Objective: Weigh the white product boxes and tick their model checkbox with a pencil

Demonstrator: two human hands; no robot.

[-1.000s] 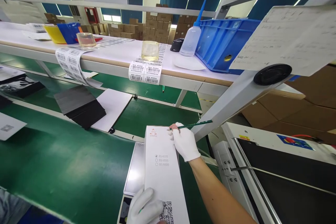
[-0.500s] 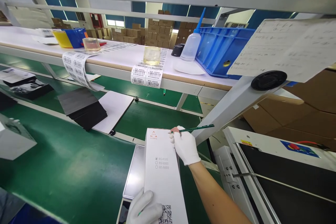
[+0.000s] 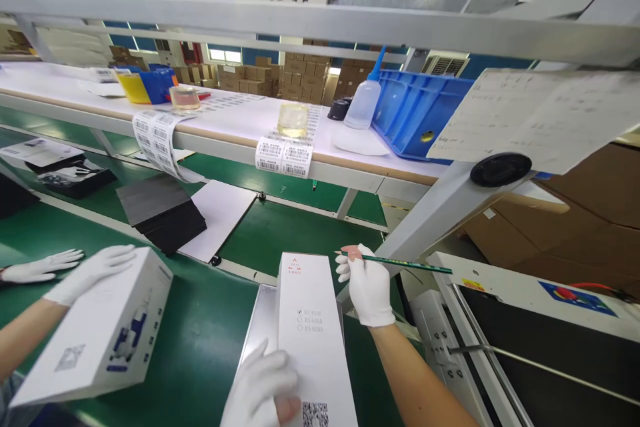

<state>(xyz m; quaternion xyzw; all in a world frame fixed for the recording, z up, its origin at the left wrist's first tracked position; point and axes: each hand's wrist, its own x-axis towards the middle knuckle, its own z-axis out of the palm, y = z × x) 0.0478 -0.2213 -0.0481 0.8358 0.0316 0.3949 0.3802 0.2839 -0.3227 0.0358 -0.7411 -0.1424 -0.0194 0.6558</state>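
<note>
Right hand [image 3: 370, 290], in a white glove, is closed around a green pencil [image 3: 400, 261], which lies nearly level and points out to my right; the hand sits just beside the far right corner of the tall white box [image 3: 310, 333]. My left hand [image 3: 260, 390], also gloved, lies flat with fingers together on the near end of that box, touching it beside the printed square code. I see the box lying lengthwise on a grey metal plate [image 3: 260, 333] set on the green worktop [image 3: 200, 347], with three option lines printed at its middle and a small red mark at the far end.

At my left, another person's gloved hand [image 3: 93, 272] rests on top of a second white box [image 3: 100, 333], tilted on the worktop, and their other hand [image 3: 43, 267] lies open just beyond it. Further off I make out a stack of black sheets [image 3: 163, 210] on white paper. On the upper shelf [image 3: 240, 121] stand a blue crate [image 3: 415, 110], a squeeze bottle [image 3: 363, 100] and barcode labels [image 3: 284, 155] hanging over the edge.
</note>
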